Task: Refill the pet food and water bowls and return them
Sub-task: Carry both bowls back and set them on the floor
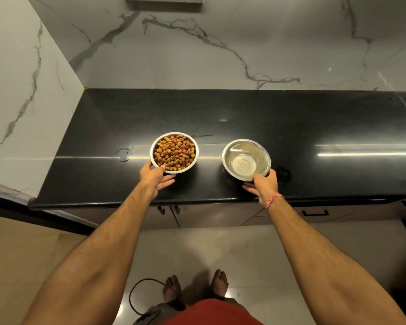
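Black tabletop [291, 118], near front edge: two upright steel bowls, my left hand [153, 178] gripping the kibble bowl [174, 152], right hand [264, 186] gripping the water bowl [246, 159].

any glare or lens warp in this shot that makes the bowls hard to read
Head view: bright light streaks glare across the black countertop beside both bowls; the water bowl shows soft reflections, the food bowl reads clearly; wide-angle warp bends the counter edge and stretches the forearms.

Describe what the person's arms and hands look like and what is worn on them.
Both forearms are bare, with no sleeves reaching into view. The left hand wears nothing: no ring, watch or glove shows. The right hand has a thin pink-red thread band tied round the wrist, with a short loose end hanging from it.
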